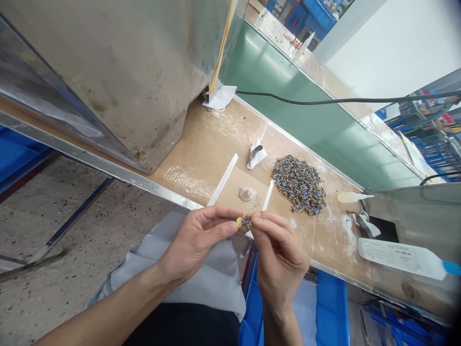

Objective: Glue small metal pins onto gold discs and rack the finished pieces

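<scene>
Between the fingertips of both hands is a small yellow and blue piece (240, 222), its exact kind too small to make out. My left hand (196, 240) pinches its round yellow end. On its blue end, the thumb and fingers of my right hand (279, 245) are closed. Both hands are at the front edge of the bench. Just beyond them on the cardboard-covered top lies a small clear round dish (248, 194) with tiny specks beside it. A heap of small blue and gold parts (300, 185) is spread farther right.
A large metal housing (144, 72) stands at the left of the bench (194, 139). Crumpled white paper (256, 154) lies behind the dish. To the right are a squeeze bottle (351, 197) and a large white bottle (399, 258). A blue bin (333, 307) sits below the edge.
</scene>
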Available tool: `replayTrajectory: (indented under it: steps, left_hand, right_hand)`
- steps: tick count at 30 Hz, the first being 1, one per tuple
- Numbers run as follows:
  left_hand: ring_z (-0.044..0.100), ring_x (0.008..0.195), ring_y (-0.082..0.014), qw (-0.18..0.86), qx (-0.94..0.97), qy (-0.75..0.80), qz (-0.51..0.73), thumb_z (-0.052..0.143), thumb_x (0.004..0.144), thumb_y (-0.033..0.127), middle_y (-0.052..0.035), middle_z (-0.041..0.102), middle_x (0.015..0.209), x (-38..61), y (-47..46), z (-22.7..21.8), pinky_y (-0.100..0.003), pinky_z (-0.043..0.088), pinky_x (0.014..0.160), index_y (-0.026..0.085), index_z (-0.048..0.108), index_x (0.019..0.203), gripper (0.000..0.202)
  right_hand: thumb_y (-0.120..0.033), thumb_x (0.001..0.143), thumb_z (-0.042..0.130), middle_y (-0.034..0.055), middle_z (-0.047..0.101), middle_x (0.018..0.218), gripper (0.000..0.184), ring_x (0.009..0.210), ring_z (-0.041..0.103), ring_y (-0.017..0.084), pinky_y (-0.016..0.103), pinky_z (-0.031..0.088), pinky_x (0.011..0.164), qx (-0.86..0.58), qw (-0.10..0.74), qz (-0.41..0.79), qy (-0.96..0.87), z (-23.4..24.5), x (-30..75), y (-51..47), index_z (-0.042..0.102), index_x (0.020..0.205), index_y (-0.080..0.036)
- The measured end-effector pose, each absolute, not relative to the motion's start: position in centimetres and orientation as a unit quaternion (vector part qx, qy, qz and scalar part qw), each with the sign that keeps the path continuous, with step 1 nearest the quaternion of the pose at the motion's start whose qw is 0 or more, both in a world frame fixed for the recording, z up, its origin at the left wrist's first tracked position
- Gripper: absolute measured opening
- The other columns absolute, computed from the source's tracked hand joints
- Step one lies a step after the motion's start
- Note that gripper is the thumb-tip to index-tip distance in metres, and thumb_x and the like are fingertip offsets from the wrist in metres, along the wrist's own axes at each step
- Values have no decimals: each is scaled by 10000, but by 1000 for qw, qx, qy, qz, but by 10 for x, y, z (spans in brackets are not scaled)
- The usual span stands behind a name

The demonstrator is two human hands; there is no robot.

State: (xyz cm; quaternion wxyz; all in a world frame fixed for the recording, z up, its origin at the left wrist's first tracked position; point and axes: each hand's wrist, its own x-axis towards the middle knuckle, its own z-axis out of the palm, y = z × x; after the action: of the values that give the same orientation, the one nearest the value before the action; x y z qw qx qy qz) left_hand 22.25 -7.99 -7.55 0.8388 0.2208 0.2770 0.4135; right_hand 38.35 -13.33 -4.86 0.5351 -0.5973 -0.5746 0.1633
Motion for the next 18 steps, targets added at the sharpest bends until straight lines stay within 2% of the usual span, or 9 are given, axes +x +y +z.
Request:
replayTrajectory:
  steps: [7,12,18]
  left_hand:
    - [861,960,-132,838,227,283,409,963,972,252,-32,926,1051,220,-84,-74,-182,665,956,226,933,1138,170]
    - [871,1099,-179,823,259,303,404,944,995,270,-59,929,1146,218,-88,-66,-204,663,1015,232,924,1183,193]
    - [858,1030,-184,782,290,350,427,946,968,237,-42,914,1098,222,-92,-57,-206,675,938,245,944,1088,120]
  right_hand:
    - [-32,1023,817,27,848,1182,308,1085,834,187,319,712,963,-580,536,112,-604,-49,384,-136,882,1181,-289]
    - [56,984,807,55,857,1243,409,1092,853,220,368,739,972,-549,521,13,-654,-54,383,-140,874,1249,-248]
    - [-10,971,858,59,854,1299,470,1079,873,307,471,794,883,-533,509,-80,-671,-66,375,-146,846,1350,-288]
